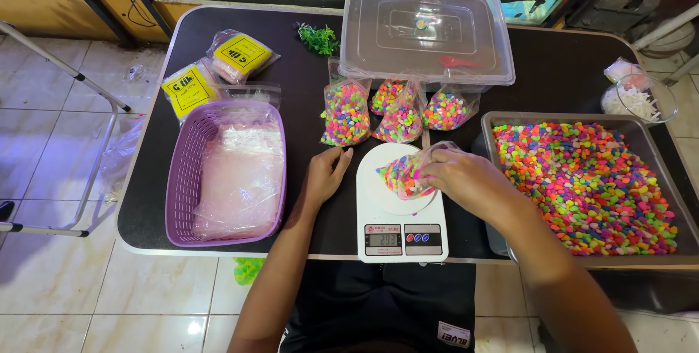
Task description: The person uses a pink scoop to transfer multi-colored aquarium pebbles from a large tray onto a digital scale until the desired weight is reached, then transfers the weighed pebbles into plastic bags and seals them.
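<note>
Right hand (466, 178) grips a small clear plastic bag of multicoloured pebbles (403, 176) on the white digital scale (400, 233), frame centre; left hand (325, 174) rests relaxed on the dark table (306, 91).

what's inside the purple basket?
The purple basket holds a loose pile of clear plastic bags, filling most of it. Whatever lies beneath them, and the basket's floor, is covered. Both hands are away from it, at the scale.

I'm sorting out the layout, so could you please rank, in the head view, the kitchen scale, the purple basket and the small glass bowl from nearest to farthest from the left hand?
1. Kitchen scale: just right of the left hand.
2. Purple basket: to its left, across a bare strip of table.
3. Small glass bowl: far right corner, beyond the pebble tray.
</note>
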